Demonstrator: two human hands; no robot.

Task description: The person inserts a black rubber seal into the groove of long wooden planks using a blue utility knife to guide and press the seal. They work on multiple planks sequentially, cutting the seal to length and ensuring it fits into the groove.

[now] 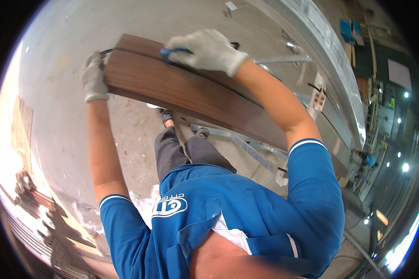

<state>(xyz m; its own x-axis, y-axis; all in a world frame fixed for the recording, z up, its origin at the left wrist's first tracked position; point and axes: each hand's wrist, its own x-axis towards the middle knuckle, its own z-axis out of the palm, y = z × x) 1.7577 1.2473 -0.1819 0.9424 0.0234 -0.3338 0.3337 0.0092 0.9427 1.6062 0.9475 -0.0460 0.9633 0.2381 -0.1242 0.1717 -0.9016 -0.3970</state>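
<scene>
A long brown wood-grain profile [186, 89] runs from the upper left toward the lower right in front of me. A thin black strip [144, 55] lies along a groove in its top and loops out past the left end. My left hand [94, 78], in a pale work glove, is closed at that end, beside the loop of strip; its fingers are partly blurred. Over the groove, my gloved right hand [205, 50] grips a small blue hand tool [174, 52] that touches the strip line. Most of this tool is hidden in the glove.
Metal support bars [253, 153] stand below the profile, near my feet. A large pale metal beam [328, 51] curves along the right. Stacked long profiles [39, 232] lie at the lower left. A small white scrap [230, 5] is on the concrete floor [79, 28].
</scene>
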